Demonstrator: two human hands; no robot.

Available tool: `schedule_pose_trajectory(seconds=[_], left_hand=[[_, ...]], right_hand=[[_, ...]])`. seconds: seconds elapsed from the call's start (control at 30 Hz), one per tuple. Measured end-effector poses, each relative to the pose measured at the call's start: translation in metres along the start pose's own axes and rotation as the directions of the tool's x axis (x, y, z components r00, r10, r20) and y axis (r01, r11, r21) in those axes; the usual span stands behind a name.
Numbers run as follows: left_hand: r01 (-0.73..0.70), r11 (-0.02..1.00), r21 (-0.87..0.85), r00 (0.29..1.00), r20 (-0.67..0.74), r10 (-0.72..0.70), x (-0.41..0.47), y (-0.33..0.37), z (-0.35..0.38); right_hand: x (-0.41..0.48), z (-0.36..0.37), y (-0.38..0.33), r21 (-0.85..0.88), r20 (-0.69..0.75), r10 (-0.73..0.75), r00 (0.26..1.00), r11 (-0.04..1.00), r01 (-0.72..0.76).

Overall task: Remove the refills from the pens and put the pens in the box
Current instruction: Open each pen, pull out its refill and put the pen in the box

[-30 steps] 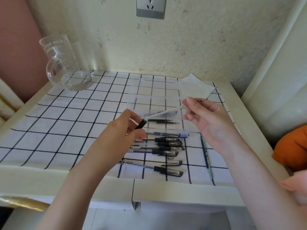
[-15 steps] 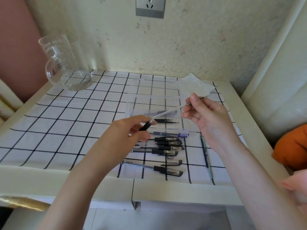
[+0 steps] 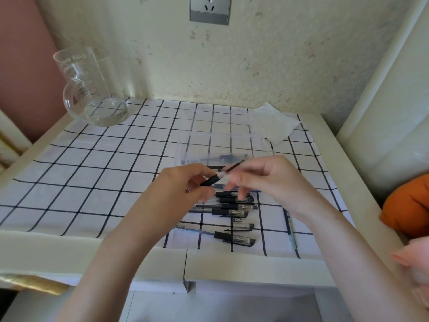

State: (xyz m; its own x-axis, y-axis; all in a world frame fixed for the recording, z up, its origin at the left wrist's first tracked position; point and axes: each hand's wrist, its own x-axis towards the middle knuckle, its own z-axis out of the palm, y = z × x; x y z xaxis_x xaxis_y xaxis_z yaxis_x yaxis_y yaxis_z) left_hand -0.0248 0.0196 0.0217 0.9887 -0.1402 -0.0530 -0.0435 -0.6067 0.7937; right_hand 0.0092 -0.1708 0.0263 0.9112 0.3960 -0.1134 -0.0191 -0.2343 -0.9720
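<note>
Change: hands, apart along the pen a second ago, now almost meet | left hand [image 3: 183,188] pinches the pen [image 3: 210,181] by its black grip; right hand [image 3: 274,180] curls beside the thin dark refill [image 3: 235,165], grip blurred, cannot tell | all held just above the clear box [image 3: 232,135]; refill likely coming out; other pens [image 3: 232,206] wait on the cloth [image 3: 92,159]

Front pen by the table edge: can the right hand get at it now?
Probably yes: the front pen lies bare on the cloth, nothing over it, near the right hand. But that hand and the left hand both hold a second pen, so it must let go first.
</note>
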Motion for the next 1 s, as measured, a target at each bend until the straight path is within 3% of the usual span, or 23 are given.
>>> schedule_pose_trajectory(seconds=[0.1,0.23,0.37,0.5,0.73,1.0], left_hand=[[0.012,1.0,-0.014,1.0,-0.003,-0.012,0.0,0.0,0.0],[0.025,1.0,-0.003,1.0,-0.006,-0.025,-0.001,-0.001,-0.001],[0.031,1.0,0.002,0.999,0.01,-0.031,-0.003,-0.001,-0.002],[0.034,0.999,0.017,0.999,0.024,-0.034,-0.003,-0.002,-0.001],[0.033,0.999,0.03,0.999,0.04,-0.034,-0.001,-0.002,0.001],[0.035,0.999,0.039,0.998,0.044,-0.036,-0.003,-0.002,0.001]], right_hand=[[-0.006,0.0,0.004,-0.257,0.019,0.081,0.997,0.964,-0.073],[-0.018,-0.004,0.015,-0.579,-0.06,0.06,0.996,0.811,-0.084],[-0.024,0.004,0.024,-0.659,-0.064,0.066,0.996,0.747,-0.092],[-0.022,0.015,0.028,-0.784,-0.022,-0.01,1.0,0.62,-0.011],[-0.018,0.022,0.031,-0.869,0.044,-0.103,0.994,0.487,0.089],[-0.02,0.02,0.032,-0.851,0.038,-0.075,0.996,0.521,0.071]])
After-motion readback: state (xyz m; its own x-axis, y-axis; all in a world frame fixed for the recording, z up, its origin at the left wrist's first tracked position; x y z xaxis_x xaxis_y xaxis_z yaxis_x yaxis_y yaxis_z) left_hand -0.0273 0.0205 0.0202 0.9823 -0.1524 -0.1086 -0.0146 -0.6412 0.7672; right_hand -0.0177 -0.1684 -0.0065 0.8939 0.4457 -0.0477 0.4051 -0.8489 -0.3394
